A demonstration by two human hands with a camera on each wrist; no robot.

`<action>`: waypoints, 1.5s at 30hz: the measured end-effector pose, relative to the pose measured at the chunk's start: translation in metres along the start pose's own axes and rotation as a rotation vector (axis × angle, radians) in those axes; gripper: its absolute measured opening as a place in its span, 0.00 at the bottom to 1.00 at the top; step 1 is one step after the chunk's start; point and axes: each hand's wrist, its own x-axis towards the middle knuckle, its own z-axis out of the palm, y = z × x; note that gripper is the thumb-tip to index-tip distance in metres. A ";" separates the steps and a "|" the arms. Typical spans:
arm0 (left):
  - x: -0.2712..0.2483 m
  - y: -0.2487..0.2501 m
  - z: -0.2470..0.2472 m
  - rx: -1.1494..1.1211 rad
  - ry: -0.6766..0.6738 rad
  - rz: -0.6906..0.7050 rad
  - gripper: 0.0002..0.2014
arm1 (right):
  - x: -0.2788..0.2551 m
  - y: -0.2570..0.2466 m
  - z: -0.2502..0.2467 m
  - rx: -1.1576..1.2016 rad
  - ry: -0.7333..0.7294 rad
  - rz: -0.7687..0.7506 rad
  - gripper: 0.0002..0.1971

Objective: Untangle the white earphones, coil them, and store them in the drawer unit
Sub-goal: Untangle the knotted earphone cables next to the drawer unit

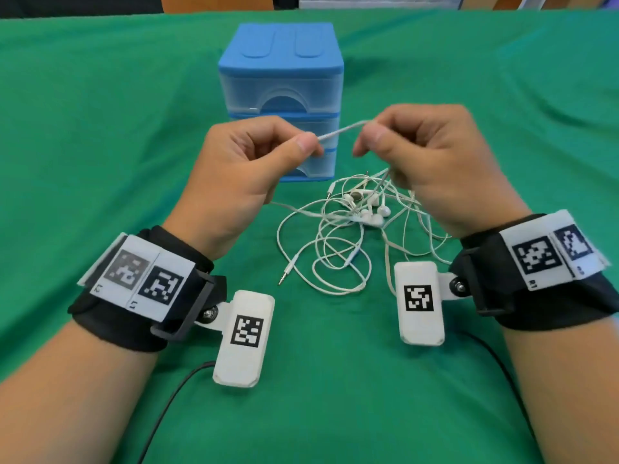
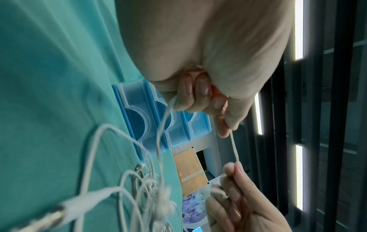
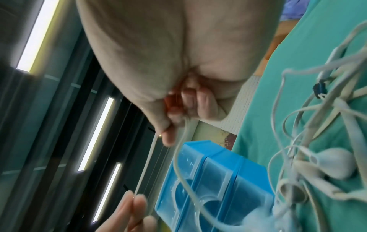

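Green cloth covers the table to every edge in the head view, creased toward the far right corner. Black cable trails across the cloth at the near edge, left side; a second black cable runs at the near right. Beyond the far edge, wooden panels.

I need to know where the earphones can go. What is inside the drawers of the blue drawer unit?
Through the translucent fronts of the blue drawer unit, the drawers show nothing inside. Both hands, pinching the white earphones, cover most of its lower drawers.
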 end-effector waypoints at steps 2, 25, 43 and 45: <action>0.002 -0.002 -0.003 -0.041 0.043 -0.033 0.09 | 0.003 0.004 -0.008 0.131 0.205 0.063 0.11; 0.002 -0.008 -0.008 0.027 -0.098 -0.135 0.06 | 0.006 0.021 -0.041 0.356 0.854 0.174 0.08; -0.002 -0.004 0.003 0.053 -0.208 -0.075 0.04 | -0.005 -0.002 0.007 -0.026 -0.234 0.059 0.09; 0.000 -0.005 0.001 0.040 -0.154 -0.081 0.04 | -0.003 0.002 -0.001 -0.048 -0.142 0.069 0.11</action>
